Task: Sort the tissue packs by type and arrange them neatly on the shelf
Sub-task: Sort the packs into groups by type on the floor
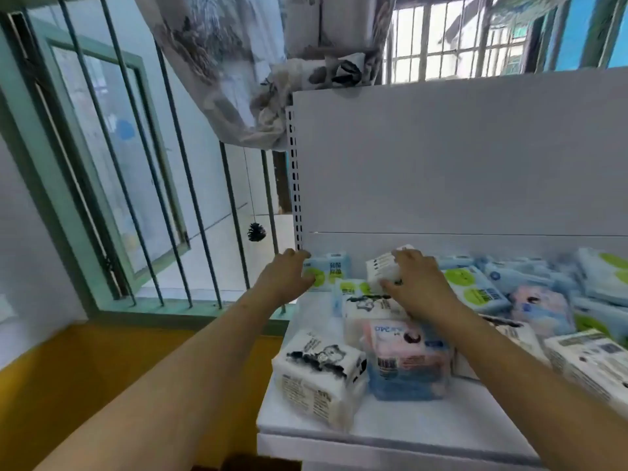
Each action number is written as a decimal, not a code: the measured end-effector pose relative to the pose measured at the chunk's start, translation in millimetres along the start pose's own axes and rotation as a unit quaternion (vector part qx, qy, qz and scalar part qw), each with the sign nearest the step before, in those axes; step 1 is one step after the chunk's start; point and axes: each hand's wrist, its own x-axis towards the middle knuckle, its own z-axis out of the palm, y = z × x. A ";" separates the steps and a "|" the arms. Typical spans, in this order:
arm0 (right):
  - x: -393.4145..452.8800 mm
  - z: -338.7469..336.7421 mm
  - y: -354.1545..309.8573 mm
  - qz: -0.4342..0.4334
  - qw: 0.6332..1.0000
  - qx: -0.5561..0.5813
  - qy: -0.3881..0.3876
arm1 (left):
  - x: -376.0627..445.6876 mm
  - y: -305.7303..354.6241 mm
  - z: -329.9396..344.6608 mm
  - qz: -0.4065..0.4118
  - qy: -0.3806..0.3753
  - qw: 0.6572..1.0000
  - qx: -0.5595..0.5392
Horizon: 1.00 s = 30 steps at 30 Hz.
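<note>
Reaching: both bare arms are stretching forward to the back left corner of the white shelf.
Window: a green-framed window with dark bars is standing on the far left, above a yellow floor.
Pine cone: a small dark pine cone is hanging on a string beside the shelf's slotted post.
Left hand: the left hand is lying with fingers straight, its fingertips touching the side of a blue-and-green pack that is standing against the back panel in the corner.
Front packs: a white pack with ink drawing is sitting near the shelf's front edge; just beside it on the right a pink-and-blue pack is resting.
Right hand: the right hand is curling its fingers over a white pack, gripping it above the other packs, close to the blue-and-green one.
Right side: a loose heap of mixed tissue packs is covering the shelf's right part, blue, green, pink and white ones lying unsorted.
Behind: a printed cloth is hanging over the panel's top left.
</note>
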 end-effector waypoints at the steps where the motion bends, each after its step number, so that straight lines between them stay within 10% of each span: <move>1: 8.7 2.7 -0.4 0.021 0.999 -0.024 0.029 | 8.5 -1.7 8.1 -0.009 -0.005 0.999 -0.051; 8: 42.3 13.4 21.5 0.235 0.971 -0.029 -0.007 | 45.8 20.7 55.7 -0.006 -0.024 0.985 -0.173; 16: 45.1 25.7 34.4 0.218 0.973 -0.050 -0.052 | 22.2 25.6 59.4 0.231 -0.257 0.929 -0.134; 22: 51.6 15.7 18.1 0.223 0.964 -0.078 -0.124 | 15.5 29.7 43.4 0.211 -0.329 0.911 -0.128; 30: 67.6 8.7 23.3 0.204 0.961 0.010 -0.187 | 16.1 27.6 48.7 0.232 -0.234 0.938 -0.107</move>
